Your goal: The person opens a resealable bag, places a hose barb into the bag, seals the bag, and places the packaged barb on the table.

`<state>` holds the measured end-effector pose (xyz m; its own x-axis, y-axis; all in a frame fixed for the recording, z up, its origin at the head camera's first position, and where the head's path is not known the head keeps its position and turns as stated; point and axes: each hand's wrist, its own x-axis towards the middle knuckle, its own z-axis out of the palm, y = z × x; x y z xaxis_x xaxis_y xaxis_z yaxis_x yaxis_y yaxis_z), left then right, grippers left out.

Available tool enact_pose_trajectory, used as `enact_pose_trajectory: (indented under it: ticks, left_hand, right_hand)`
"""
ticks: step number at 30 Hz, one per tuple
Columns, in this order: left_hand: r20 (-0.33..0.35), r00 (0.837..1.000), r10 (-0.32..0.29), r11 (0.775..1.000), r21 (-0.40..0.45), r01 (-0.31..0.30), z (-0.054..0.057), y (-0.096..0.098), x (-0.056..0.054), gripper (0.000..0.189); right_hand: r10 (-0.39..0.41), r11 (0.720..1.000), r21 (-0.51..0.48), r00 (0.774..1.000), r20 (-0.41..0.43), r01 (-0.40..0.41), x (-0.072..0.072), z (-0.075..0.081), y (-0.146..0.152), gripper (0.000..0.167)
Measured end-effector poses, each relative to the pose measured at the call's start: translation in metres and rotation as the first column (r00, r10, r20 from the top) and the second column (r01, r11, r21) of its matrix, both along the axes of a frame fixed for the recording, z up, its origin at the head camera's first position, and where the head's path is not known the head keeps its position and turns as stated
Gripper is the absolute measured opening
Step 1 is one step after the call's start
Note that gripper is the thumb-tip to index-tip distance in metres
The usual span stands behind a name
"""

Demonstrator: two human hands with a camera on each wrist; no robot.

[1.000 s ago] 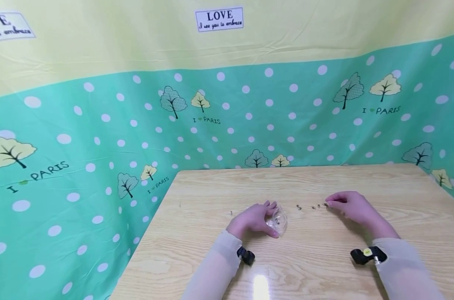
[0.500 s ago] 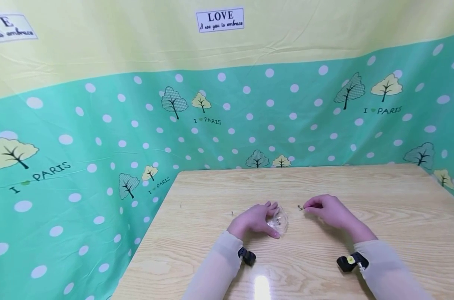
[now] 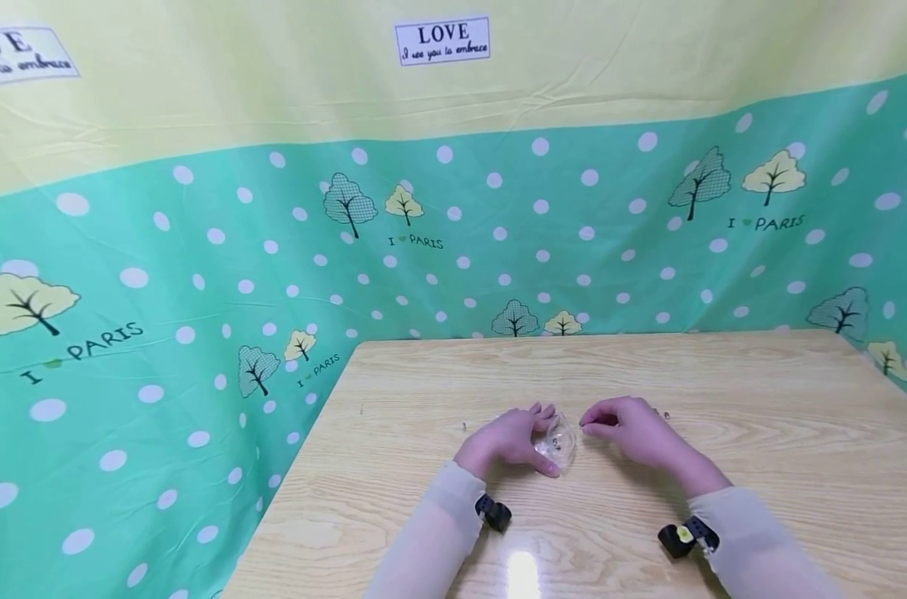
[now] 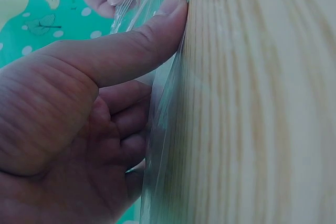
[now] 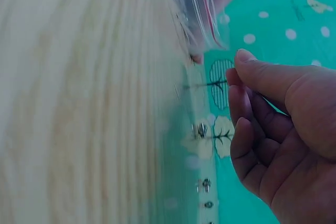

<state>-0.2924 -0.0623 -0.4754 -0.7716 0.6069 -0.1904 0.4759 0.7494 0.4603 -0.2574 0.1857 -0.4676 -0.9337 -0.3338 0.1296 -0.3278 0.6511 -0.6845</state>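
A clear plastic zip bag (image 3: 564, 449) lies on the table with a few small dark pieces (image 3: 555, 443) inside. My left hand (image 3: 508, 437) holds it, the thumb on one side and fingers on the other; its red zip line shows in the right wrist view. Just right of the bag's mouth is my right hand (image 3: 635, 428), thumb and forefinger pinched together. A tiny metal piece (image 3: 582, 428) seems to be at those fingertips, too small to identify. Several small metal pieces (image 5: 201, 129) lie on the table beside the right hand, partly hidden by it in the head view.
The wooden table (image 3: 394, 374) reaches back to a green and yellow patterned curtain (image 3: 423, 208). One tiny piece (image 3: 464, 426) lies left of the left hand. Each wrist wears a black camera, such as the left one (image 3: 496, 513).
My right hand has moved left from the far end of the row of small pieces to beside the bag's mouth. The left hand and the bag have stayed in place.
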Motion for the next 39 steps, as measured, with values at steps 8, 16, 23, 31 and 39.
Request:
enact_pose_trajectory:
  ticks: [8,16,23,31,39]
  left_hand:
    - [0.005,1.000,0.021,1.000,0.003,-0.021,-0.001,0.001,0.000,0.096]
    - [0.009,1.000,0.027,1.000,-0.006,-0.026,-0.003,0.003,0.000,0.096]
    - [0.007,0.999,0.035,0.999,-0.006,-0.035,-0.003,0.001,0.001,0.096]
    - [-0.012,1.000,0.019,1.000,-0.013,-0.019,-0.002,0.002,0.000,0.096]
    - [-0.009,1.000,0.029,1.000,-0.012,-0.029,-0.002,0.001,0.001,0.097]
  right_hand:
    - [0.043,0.999,-0.022,0.998,-0.035,-0.044,0.005,0.001,-0.017,0.008]
    - [0.027,1.000,0.001,0.997,-0.068,-0.027,0.009,0.003,-0.023,0.009]
    - [0.006,1.000,-0.015,0.995,-0.097,-0.008,0.009,0.003,-0.026,0.012]
    - [0.000,1.000,-0.009,0.994,-0.113,-0.001,0.007,0.002,-0.024,0.013]
    - [-0.002,1.000,-0.020,0.995,-0.105,0.000,0.008,0.001,-0.025,0.013]
